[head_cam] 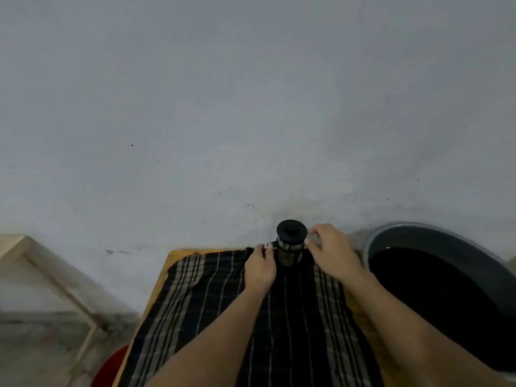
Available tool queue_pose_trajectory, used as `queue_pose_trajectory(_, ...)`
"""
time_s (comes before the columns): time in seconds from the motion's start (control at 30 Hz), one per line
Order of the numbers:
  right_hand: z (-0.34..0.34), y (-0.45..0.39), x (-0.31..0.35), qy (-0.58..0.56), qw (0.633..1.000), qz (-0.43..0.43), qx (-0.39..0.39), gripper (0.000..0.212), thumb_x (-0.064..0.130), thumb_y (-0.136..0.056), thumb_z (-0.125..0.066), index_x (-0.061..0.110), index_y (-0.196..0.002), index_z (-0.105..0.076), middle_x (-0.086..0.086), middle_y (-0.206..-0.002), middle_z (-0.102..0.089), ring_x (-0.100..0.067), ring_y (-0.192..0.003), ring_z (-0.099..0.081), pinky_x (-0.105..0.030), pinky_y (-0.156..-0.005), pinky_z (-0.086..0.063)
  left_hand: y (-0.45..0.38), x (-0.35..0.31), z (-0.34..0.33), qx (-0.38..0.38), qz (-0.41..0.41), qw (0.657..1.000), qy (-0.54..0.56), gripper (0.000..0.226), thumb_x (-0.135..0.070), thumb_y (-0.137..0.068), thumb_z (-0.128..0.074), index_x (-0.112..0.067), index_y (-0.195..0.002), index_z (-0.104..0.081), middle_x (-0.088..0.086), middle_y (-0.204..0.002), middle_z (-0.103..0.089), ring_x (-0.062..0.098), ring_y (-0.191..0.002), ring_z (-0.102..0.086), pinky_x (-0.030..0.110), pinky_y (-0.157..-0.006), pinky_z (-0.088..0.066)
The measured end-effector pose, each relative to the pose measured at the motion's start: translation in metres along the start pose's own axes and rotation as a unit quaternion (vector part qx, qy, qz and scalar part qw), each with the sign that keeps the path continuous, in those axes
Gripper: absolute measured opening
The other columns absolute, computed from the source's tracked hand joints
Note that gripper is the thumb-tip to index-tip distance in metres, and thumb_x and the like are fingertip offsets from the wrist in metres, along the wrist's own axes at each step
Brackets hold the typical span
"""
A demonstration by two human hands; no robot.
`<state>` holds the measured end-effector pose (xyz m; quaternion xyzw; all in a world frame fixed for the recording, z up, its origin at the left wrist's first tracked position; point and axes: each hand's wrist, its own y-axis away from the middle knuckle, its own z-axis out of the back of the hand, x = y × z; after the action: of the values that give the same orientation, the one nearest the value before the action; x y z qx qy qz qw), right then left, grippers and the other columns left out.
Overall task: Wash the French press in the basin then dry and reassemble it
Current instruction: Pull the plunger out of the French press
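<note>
The French press (290, 247) stands upright at the far edge of a dark plaid cloth (223, 303), its black lid and knob on top and its glass body in a black frame. My left hand (261, 268) rests against its left side, fingers on the black handle. My right hand (331, 248) hovers at its right side, fingers spread and just touching the lid's rim. A grey basin (435, 238) with dark water sits to the right.
The cloth covers a wooden board or small table (178, 255) set against a pale grey wall. A light wooden frame (55, 275) leans at the left. A red object (111, 367) shows at the bottom left.
</note>
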<state>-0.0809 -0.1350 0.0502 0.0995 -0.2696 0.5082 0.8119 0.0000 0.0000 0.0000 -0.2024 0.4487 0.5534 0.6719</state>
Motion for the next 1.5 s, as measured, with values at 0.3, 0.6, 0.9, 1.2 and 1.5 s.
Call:
queue_pose_trajectory(0.3, -0.03, -0.046, -0.001, -0.027, 0.996, -0.021, 0.079, 0.053, 0.038, -0.096, -0.054, 0.015, -0.142, -0.042, -0.004, -0.146, -0.044, -0.023, -0.132, -0.045, -0.036, -0.108, -0.04, -0.025, 0.006, -0.022, -0.014, 0.027, 0.999, 0.014, 0.045, -0.038, -0.104, -0.03, -0.009, -0.13, -0.055, 0.014, -0.125, -0.062, 0.033, -0.118, -0.055, 0.031, -0.084, -0.037)
queue_pose_trajectory(0.6, -0.04, -0.058, -0.007, -0.054, 0.997, -0.03, 0.042, 0.04, 0.041, -0.093, -0.056, 0.016, -0.125, -0.055, -0.005, -0.127, -0.055, -0.024, -0.113, -0.054, -0.036, -0.093, -0.045, -0.033, 0.004, -0.015, 0.038, 0.055, 0.997, 0.04, 0.047, -0.042, -0.102, -0.034, -0.013, -0.135, -0.052, 0.009, -0.132, -0.058, 0.027, -0.122, -0.052, 0.03, -0.09, -0.04)
queue_pose_trajectory(0.9, -0.008, -0.055, 0.016, -0.215, 0.971, -0.027, -0.105, 0.028, 0.031, -0.095, -0.057, 0.013, -0.116, -0.06, -0.004, -0.101, -0.066, -0.017, -0.085, -0.064, -0.028, -0.076, -0.049, -0.041, 0.009, -0.015, 0.064, 0.066, 0.993, 0.07, 0.044, -0.043, -0.101, -0.038, -0.011, -0.125, -0.057, 0.012, -0.122, -0.063, 0.027, -0.111, -0.058, 0.034, -0.087, -0.044)
queue_pose_trajectory(1.2, 0.026, -0.037, 0.022, -0.352, 0.909, -0.109, -0.192, 0.027, 0.026, -0.098, -0.052, 0.007, -0.116, -0.057, 0.003, -0.081, -0.063, -0.011, -0.072, -0.066, -0.037, -0.083, -0.057, -0.047, 0.013, -0.016, 0.07, 0.059, 0.993, 0.077, 0.043, -0.039, -0.101, -0.041, -0.008, -0.125, -0.058, 0.014, -0.125, -0.062, 0.03, -0.114, -0.056, 0.031, -0.084, -0.042)
queue_pose_trajectory(1.5, 0.03, 0.0, 0.011, -0.416, 0.87, -0.183, -0.192, 0.018, 0.022, -0.101, -0.048, 0.007, -0.102, -0.057, -0.005, -0.074, -0.064, -0.017, -0.072, -0.066, -0.034, -0.079, -0.057, -0.05, 0.012, -0.013, 0.083, 0.062, 0.989, 0.105, 0.041, -0.038, -0.1, -0.044, -0.007, -0.119, -0.062, 0.017, -0.117, -0.065, 0.033, -0.105, -0.06, 0.037, -0.086, -0.049)
